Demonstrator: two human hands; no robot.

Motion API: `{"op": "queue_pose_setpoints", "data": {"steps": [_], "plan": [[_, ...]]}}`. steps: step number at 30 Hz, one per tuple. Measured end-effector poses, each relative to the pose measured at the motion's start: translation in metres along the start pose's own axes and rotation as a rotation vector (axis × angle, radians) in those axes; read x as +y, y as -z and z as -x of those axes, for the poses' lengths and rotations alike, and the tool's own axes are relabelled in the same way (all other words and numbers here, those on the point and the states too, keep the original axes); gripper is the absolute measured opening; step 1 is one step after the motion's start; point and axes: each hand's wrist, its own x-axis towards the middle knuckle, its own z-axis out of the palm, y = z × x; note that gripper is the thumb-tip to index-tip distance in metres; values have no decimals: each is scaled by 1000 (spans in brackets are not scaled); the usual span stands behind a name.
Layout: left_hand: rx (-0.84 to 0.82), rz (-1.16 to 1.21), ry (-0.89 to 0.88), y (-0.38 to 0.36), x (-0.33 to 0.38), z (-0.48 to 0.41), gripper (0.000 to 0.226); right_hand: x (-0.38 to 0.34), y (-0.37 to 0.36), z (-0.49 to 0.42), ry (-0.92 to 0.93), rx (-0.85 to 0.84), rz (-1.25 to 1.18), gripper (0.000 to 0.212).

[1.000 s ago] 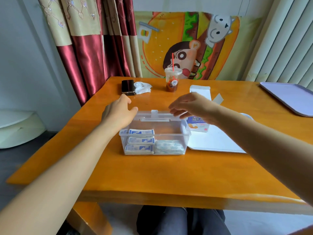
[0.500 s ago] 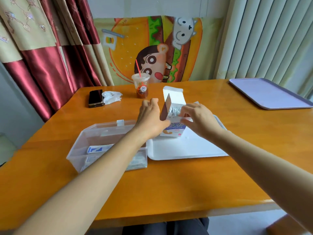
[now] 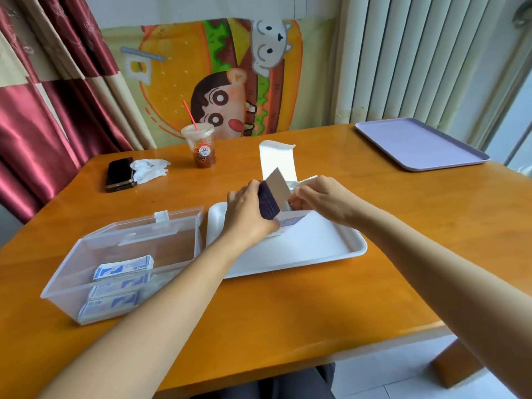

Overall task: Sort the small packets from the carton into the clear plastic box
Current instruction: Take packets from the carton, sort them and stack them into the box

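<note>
On the bench (image 3: 288,306), the clear plastic box (image 3: 66,286) sat at 9 o'clock of the white tray (image 3: 316,243). My left hand (image 3: 249,216) gripped the carton (image 3: 270,203) at the tray's 12 o'clock; my right hand (image 3: 324,200) curled at its mouth, grasp unclear. Packets (image 3: 123,267) lay in the box.

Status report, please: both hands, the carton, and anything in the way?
Left hand grips carton, upright on white tray. Right hand at carton mouth; grip unclear. Clear plastic box open, packets inside. No obstacle between tray and box.

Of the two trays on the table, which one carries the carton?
The white tray, beside the clear plastic box, carries the carton. The lilac tray lies apart, far to the right.
</note>
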Motion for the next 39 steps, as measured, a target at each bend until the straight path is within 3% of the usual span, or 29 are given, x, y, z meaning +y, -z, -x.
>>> {"op": "queue_pose_setpoints", "data": {"steps": [3, 7, 9, 16, 22, 29, 39], "plan": [[-6, -78, -45, 1, 6, 0, 61, -7, -1, -5, -81, -135, 79, 31], [3, -138, -65, 3, 6, 0, 64, -9, 0, -8, -186, -142, -71, 33], [1, -187, -87, 4, 7, 1, 64, -10, -4, -10, -226, -141, -80, 21], [-21, -203, 3, 11, 1, -3, 64, -9, -7, -9, -259, 190, -81, 20], [-46, -212, 26, 7, 4, -3, 74, -12, -11, -12, -244, 88, -62, 16], [-47, -144, 108, 13, -5, -4, 70, -9, -5, -19, -161, 408, -36, 14], [27, -129, 260, 16, -25, -19, 77, 4, 6, -23, -344, 533, -719, 7]]}}
